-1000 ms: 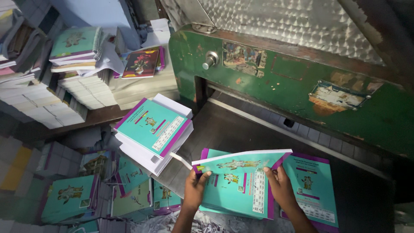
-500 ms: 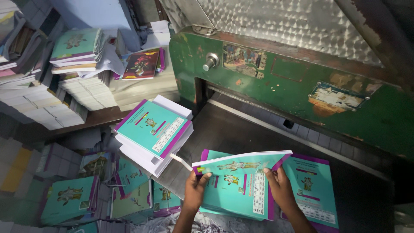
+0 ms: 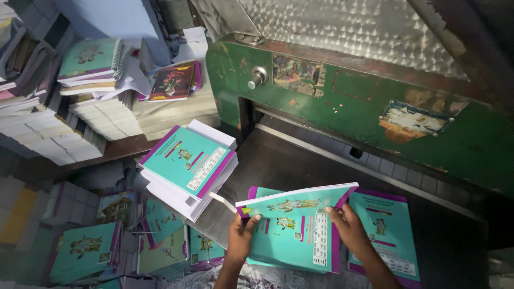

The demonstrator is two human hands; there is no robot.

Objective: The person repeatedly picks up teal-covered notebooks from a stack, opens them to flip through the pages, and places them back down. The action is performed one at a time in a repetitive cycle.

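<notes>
My left hand (image 3: 242,235) grips the left edge of a teal booklet with a purple spine (image 3: 292,227), and my right hand (image 3: 350,230) grips its right edge. The booklet is tilted up, its top edge raised, above a low pile of the same booklets (image 3: 284,261) on the dark metal bed (image 3: 300,160) of a green cutting machine (image 3: 375,107). Another teal booklet (image 3: 386,230) lies flat just right of my right hand. A thicker stack of teal booklets (image 3: 187,166) sits at the bed's left corner.
Below the bed at the left lie several loose teal booklets (image 3: 85,251). Stacks of white paper (image 3: 101,115) and spiral notebooks (image 3: 91,61) stand at the back left. A dark-covered book (image 3: 171,81) lies near them. Paper trimmings (image 3: 203,275) lie at the bottom.
Both hands have lifted and tilted the held booklet slightly; its position over the pile is almost the same. Nothing else has moved.
</notes>
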